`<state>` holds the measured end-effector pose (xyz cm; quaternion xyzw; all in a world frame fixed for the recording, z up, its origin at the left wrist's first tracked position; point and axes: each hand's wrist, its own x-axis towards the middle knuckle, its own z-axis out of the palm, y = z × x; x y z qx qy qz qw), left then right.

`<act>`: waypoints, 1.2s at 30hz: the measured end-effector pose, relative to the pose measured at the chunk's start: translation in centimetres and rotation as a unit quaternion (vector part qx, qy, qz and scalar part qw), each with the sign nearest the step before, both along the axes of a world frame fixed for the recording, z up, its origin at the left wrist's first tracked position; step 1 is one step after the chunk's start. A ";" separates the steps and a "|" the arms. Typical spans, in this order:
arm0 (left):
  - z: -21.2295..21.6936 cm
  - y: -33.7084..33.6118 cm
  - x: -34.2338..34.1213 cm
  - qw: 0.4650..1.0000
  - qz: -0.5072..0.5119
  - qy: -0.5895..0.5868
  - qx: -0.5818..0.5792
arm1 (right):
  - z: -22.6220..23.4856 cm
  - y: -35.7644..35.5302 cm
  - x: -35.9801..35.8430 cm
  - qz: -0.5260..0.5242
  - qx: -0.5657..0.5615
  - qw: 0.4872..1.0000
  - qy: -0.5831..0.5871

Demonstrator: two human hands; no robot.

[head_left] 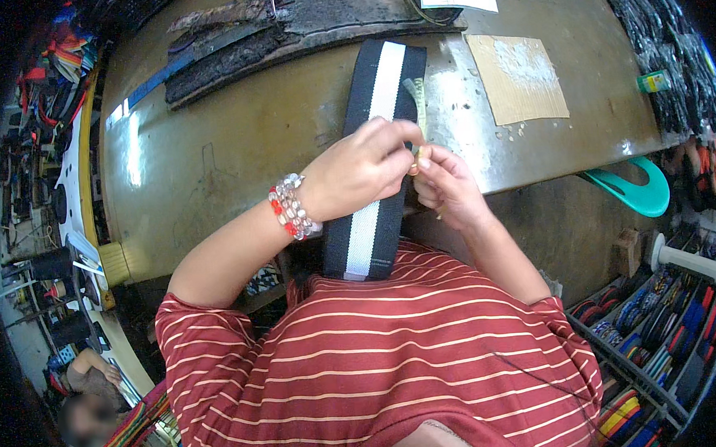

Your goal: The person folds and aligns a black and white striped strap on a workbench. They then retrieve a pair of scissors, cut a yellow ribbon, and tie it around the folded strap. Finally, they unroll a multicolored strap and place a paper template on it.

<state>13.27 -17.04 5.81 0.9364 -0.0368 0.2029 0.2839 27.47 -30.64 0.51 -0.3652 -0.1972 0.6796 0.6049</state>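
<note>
A wide black strap (386, 80) with a white stripe down its middle runs from the table to the front of my shirt. Over it, my left hand (363, 165), wearing a beaded bracelet (289, 209) at the wrist, is closed in a pinch. Just right of the strap, my right hand (456, 188) pinches from the other side, its fingertips meeting the left ones. Between them is a narrow pale-yellow strip that looks like a measuring tape (421, 107). One length lies beyond my fingers near the strap's far end; a short piece shows below my right hand.
A dark, worn board (347, 18) lies along the far side of the brown table (233, 157). Cardboard (498, 107) with white residue sits right of the strap. A teal handle-like piece (654, 188) juts past the right edge. Racks of straps (663, 329) stand lower right; another person is lower left.
</note>
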 end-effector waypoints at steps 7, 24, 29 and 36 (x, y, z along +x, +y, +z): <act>-0.4 -0.5 0.1 0.997 0.051 0.012 0.065 | 2.8 0.3 -0.3 -0.144 0.112 0.722 -0.667; 0.1 -1.0 -1.3 0.991 0.060 0.002 0.122 | 1.2 0.2 0.8 -0.018 -0.008 0.964 -0.264; 0.5 -0.3 -2.4 0.986 0.114 0.063 0.106 | 1.8 1.5 3.7 0.078 -0.052 0.801 -0.592; -2.2 -6.3 -9.0 0.907 0.346 0.043 -0.237 | 3.8 10.7 8.6 -0.054 -0.098 0.810 -0.575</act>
